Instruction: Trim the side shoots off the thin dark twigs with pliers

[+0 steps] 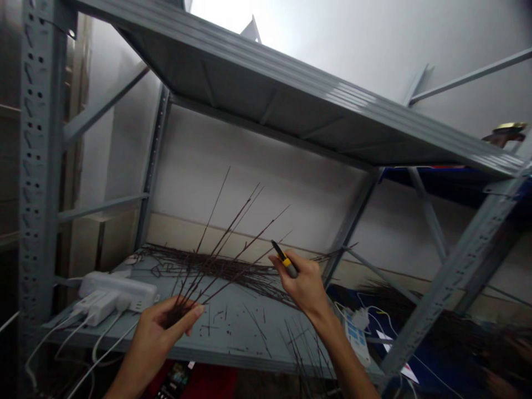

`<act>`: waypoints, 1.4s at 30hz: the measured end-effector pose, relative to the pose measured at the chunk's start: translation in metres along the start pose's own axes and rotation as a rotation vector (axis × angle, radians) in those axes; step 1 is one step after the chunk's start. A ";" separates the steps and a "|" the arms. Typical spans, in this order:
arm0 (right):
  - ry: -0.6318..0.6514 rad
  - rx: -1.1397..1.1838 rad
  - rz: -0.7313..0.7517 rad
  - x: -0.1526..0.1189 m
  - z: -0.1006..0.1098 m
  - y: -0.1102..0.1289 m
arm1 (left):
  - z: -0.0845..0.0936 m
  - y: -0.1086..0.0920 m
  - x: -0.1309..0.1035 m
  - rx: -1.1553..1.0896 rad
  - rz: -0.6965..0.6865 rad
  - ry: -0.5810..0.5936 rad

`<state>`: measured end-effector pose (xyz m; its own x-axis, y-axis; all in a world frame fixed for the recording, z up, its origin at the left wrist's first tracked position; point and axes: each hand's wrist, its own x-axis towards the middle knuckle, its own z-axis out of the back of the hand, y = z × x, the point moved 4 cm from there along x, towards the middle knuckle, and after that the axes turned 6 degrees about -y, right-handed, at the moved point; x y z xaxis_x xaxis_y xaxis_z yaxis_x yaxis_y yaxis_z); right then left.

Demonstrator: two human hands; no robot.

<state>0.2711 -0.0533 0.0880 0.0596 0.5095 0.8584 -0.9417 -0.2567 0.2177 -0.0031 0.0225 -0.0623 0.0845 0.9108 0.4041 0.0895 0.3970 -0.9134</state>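
Note:
My left hand (168, 324) is closed around the lower ends of several thin dark twigs (233, 224). The twigs fan out upward and to the right over the grey shelf (224, 327). In my right hand (305, 280) is a slim yellow, grey and black tool (285, 259) that looks like a utility knife, its dark tip pointing up and left. This tip is close to the right side of the fanned twigs; I cannot tell whether it touches them. A long pile of similar twigs (216, 266) lies along the back of the shelf, behind both hands.
A white power strip (124, 288) with plugs and cables sits at the shelf's left end. Another power strip (355, 335) is at the right. Loose twigs (305, 346) stick out over the front edge. A metal upright (453, 271) and an upper shelf (266, 61) frame the space.

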 end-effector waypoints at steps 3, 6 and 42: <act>-0.030 0.137 -0.184 -0.001 -0.031 -0.018 | -0.001 0.004 0.001 -0.030 0.030 -0.030; -0.009 0.310 -0.415 -0.002 -0.073 -0.040 | -0.004 0.009 0.007 -0.146 0.106 -0.079; 0.316 1.091 -0.994 -0.239 -0.148 0.104 | 0.043 0.050 -0.089 -0.250 0.380 0.000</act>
<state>0.1096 -0.0808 -0.1631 0.3009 0.9520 0.0571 0.1468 -0.1053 0.9835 -0.0488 -0.0336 -0.1461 0.1578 0.9866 0.0420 0.2894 -0.0055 -0.9572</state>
